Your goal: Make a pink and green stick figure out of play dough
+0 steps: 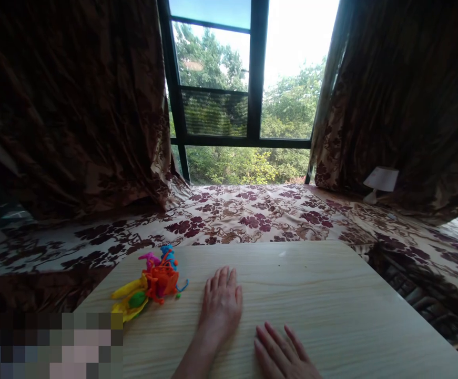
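My left hand lies flat on a pale wooden table, palm down, fingers stretched out and holding nothing. My right hand rests flat beside it near the bottom edge, fingers extended and slightly apart, also holding nothing. To the left of my left hand sits a small heap of colourful plastic toy pieces: orange, yellow, green, pink and blue. Neither hand touches the heap; the left hand is nearest to it.
Beyond the table spreads a floral brown-and-cream cloth over a window seat. Dark patterned curtains hang on both sides of a black-framed window with trees outside. A small white lamp stands at the right.
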`<state>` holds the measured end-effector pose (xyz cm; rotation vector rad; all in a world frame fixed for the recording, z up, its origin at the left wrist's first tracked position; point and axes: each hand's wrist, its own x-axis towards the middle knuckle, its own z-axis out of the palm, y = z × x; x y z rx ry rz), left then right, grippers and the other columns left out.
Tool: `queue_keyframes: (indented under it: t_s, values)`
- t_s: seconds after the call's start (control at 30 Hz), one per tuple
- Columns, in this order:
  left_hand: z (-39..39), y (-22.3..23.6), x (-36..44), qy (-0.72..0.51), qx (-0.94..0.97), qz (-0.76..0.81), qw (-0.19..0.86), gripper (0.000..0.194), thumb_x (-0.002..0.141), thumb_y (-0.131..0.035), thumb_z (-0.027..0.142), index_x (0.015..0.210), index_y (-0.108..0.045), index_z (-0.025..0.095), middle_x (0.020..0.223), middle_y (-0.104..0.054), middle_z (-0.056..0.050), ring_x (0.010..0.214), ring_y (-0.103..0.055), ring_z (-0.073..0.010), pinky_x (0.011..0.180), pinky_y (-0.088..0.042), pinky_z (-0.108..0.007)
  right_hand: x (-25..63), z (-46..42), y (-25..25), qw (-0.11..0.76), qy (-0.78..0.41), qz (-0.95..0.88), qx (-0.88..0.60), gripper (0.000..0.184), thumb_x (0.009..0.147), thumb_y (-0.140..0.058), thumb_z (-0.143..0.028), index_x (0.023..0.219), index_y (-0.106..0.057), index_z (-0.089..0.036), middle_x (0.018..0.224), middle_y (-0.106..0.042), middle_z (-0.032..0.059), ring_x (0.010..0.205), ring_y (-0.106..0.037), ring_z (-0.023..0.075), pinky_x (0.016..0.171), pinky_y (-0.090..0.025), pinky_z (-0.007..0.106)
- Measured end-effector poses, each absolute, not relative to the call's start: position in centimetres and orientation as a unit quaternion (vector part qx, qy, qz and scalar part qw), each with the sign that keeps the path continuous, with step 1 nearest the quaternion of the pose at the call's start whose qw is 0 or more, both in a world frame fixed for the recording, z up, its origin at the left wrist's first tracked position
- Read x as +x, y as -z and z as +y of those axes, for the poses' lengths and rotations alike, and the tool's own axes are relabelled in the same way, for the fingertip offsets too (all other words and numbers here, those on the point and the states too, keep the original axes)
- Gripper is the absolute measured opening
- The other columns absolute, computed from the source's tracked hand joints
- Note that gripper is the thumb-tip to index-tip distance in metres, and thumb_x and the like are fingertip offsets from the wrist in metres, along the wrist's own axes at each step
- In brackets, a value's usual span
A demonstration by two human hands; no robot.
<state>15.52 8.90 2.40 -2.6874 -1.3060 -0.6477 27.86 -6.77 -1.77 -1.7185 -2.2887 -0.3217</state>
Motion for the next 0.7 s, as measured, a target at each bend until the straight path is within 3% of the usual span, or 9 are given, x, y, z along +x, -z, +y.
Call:
queue_keyframes:
  t_s: [0.07, 0.23, 0.3, 0.43, 0.57, 0.7]
  values:
    - [8.9, -2.4, 15.5, 0.209, -0.879, -0.427, 0.044, 0.042, 0.086, -0.03, 0.031, 0.124, -0.043, 0.019, 0.131, -0.044, -0.01, 0.122, -0.033, -0.0225, 0.101, -0.02, -0.04, 28.4, -3.5, -0.6, 0.121, 0.042, -0.752, -0.646, 0.052, 0.089, -0.034, -0.043, 0.135, -0.026, -0.021, 0.139, -0.024, 0.0041, 0.128, -0.023, 0.0222, 0.102, -0.024, 0.044]
    - [8.8, -2.5, 15.4, 0.204, -0.881, -0.425, 0.048, 0.042, 0.086, -0.031, 0.032, 0.124, -0.043, 0.019, 0.13, -0.044, -0.009, 0.122, -0.033, -0.0224, 0.101, -0.021, -0.04, 28.8, 0.0, -3.5, 0.122, 0.005, -0.692, -0.712, 0.053, 0.09, -0.027, -0.043, 0.134, -0.029, -0.014, 0.141, -0.018, 0.0091, 0.13, -0.015, 0.025, 0.103, -0.018, 0.049]
    - [8.8, -2.4, 15.4, 0.205, -0.88, -0.426, 0.047, 0.042, 0.086, -0.03, 0.032, 0.124, -0.043, 0.019, 0.13, -0.043, -0.009, 0.122, -0.033, -0.0223, 0.101, -0.02, -0.04, 28.1, -2.8, -2.0, 0.133, 0.056, -0.742, -0.655, 0.054, 0.089, -0.034, -0.042, 0.136, -0.025, -0.017, 0.141, -0.019, 0.0064, 0.129, -0.018, 0.0238, 0.104, -0.019, 0.046]
    - [8.8, -2.4, 15.5, 0.207, -0.879, -0.428, 0.041, 0.042, 0.087, -0.03, 0.032, 0.125, -0.041, 0.02, 0.131, -0.043, -0.009, 0.121, -0.033, -0.0223, 0.101, -0.021, -0.04, 27.1, -8.0, 0.8, 0.145, 0.157, -0.813, -0.541, 0.048, 0.089, -0.041, -0.022, 0.135, -0.025, -0.027, 0.131, -0.04, -0.0006, 0.12, -0.039, 0.0146, 0.102, -0.028, 0.03]
    - [8.8, -2.4, 15.6, 0.209, -0.879, -0.427, 0.042, 0.042, 0.087, -0.03, 0.031, 0.125, -0.042, 0.019, 0.13, -0.043, -0.01, 0.121, -0.033, -0.0229, 0.101, -0.021, -0.041, 28.2, -3.7, -1.5, 0.102, 0.016, -0.747, -0.657, 0.056, 0.088, -0.035, -0.046, 0.136, -0.025, -0.019, 0.14, -0.021, 0.0056, 0.129, -0.02, 0.0225, 0.104, -0.019, 0.042]
    - [8.7, -2.6, 15.6, 0.208, -0.879, -0.426, 0.045, 0.041, 0.087, -0.031, 0.031, 0.124, -0.043, 0.018, 0.129, -0.044, -0.011, 0.121, -0.033, -0.0231, 0.101, -0.021, -0.041, 29.2, 0.7, -4.2, 0.097, -0.034, -0.67, -0.735, 0.057, 0.09, -0.023, -0.045, 0.135, -0.025, -0.011, 0.142, -0.015, 0.0104, 0.131, -0.01, 0.0246, 0.104, -0.012, 0.048]
